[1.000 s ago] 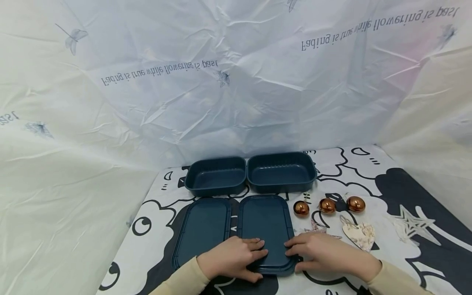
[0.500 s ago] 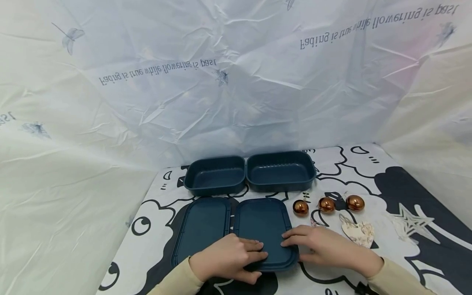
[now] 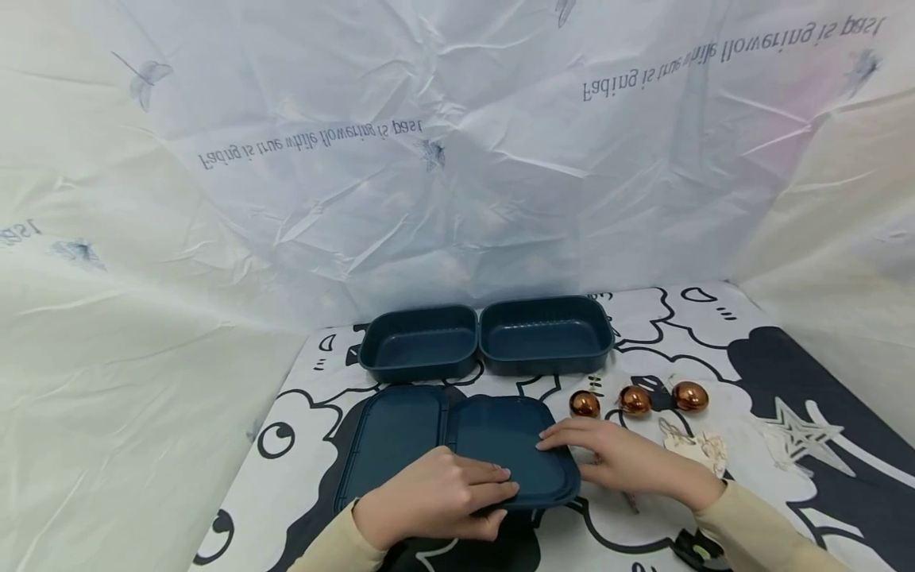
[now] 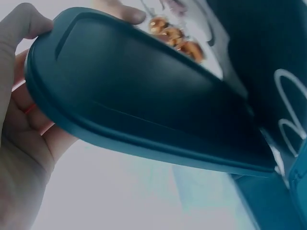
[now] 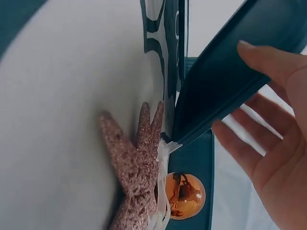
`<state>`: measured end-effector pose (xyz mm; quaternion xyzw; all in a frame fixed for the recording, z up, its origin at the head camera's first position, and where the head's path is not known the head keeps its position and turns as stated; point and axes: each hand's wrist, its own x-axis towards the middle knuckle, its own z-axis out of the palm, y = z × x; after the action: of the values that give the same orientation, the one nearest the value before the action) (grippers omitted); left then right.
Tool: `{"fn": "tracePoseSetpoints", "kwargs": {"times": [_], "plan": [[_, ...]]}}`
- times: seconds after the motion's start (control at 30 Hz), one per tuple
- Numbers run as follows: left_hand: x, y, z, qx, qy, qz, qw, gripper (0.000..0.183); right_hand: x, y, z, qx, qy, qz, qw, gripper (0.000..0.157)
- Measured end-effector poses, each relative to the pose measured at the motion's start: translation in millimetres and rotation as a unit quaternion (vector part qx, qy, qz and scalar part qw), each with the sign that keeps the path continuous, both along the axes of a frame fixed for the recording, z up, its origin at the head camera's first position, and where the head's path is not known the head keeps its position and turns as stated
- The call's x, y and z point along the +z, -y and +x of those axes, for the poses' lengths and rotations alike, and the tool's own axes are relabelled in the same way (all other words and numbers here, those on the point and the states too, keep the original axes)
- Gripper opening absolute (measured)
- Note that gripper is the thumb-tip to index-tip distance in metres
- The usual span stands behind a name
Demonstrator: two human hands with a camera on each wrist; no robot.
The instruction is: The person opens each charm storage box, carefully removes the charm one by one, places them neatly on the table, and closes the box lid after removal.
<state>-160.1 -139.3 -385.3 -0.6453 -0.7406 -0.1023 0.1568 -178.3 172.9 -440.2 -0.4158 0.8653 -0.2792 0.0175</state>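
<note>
A dark blue rectangular lid is tilted, its near edge raised off the cloth and its far edge low. My left hand grips the near edge, fingers spread over the top and thumb beneath. On the right side my right hand pinches the rim; the right wrist view shows its thumb against the underside. A second dark blue lid lies flat to the left, partly covered by my left hand and arm. A glittery pink star ornament lies under my right hand, mostly hidden in the head view.
Two dark blue boxes stand side by side at the back. Three copper baubles sit to the right, with a heart-shaped ornament in front and a white star ornament farther right. A white plastic sheet hangs behind.
The right-hand lid has gone from lying flat to tilted, its near edge lifting and its body shifting slightly left. Both hands have risen with it, the right one moving a little forward.
</note>
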Motion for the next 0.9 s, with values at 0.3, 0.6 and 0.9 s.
{"fn": "tracePoseSetpoints", "kwargs": {"times": [0.3, 0.6, 0.9], "plan": [[17.8, 0.5, 7.3, 0.025, -0.044, 0.046, 0.9977, 0.022, -3.6, 11.1, -5.4, -0.075, -0.027, 0.001, 0.997, 0.043], [30.8, 3.4, 7.1, 0.033, -0.058, 0.081, 0.9945, 0.018, -7.9, 20.9, -12.3, -0.121, -0.015, 0.003, 0.993, 0.040], [40.6, 9.8, 2.9, 0.009, -0.027, 0.165, 0.9858, 0.027, -9.9, 21.2, -13.5, -0.142, -0.032, -0.032, 0.989, 0.046]]}}
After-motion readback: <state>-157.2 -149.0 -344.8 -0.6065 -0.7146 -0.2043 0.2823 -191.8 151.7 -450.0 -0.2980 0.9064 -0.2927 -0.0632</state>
